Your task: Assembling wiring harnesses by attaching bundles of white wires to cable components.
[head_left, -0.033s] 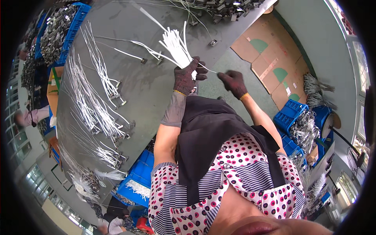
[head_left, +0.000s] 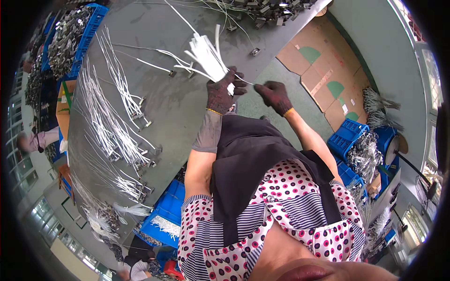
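My left hand (head_left: 221,92), in a dark knitted glove, is closed around a thick bundle of short white sleeves (head_left: 206,55) that fan out above it. The bundle's lower ends show beneath its fingers. A thin wire (head_left: 244,80) runs from this hand across to my right hand (head_left: 275,96), which is gloved too and pinches the wire's end. Close to the bundle, on the grey table (head_left: 161,100), lie a few white-sleeved wires (head_left: 174,56) with small metal parts at their ends. One small metal part (head_left: 255,51) rests to the right of the bundle.
Rows of white-sleeved wires (head_left: 105,117) cover the table's left side. Metal parts (head_left: 269,10) are heaped at the far edge. Blue crates (head_left: 348,136) stand at the right, another blue crate (head_left: 169,206) at the lower left. Flattened cardboard (head_left: 318,77) lies beyond the table.
My right hand has shifted a little to the left, nearer my left hand. The bundle has moved slightly, and one long wire now shows more clearly above it.
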The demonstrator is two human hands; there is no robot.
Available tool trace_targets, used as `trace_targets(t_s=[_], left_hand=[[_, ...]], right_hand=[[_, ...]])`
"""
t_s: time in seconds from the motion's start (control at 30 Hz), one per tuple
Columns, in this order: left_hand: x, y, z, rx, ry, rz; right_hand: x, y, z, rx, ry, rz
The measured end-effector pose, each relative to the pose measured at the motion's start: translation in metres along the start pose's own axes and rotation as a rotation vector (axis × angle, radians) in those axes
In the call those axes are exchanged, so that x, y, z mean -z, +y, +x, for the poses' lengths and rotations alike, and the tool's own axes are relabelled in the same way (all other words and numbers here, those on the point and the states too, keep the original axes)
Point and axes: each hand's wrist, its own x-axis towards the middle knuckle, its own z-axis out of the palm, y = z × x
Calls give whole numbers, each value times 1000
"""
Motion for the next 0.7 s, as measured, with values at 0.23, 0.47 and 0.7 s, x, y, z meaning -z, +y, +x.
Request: trace_targets(t_s=[0.23,0.47,0.7], left_hand=[[38,52,23,-89,191,-330],[74,65,43,-159,197,-293],[59,63,47,-188,256,-3]], right_hand=[[-30,8,4,-59,-232,90],[-4,69,-19,-138,-261,62],[-4,56,-7,-106,-97,32]])
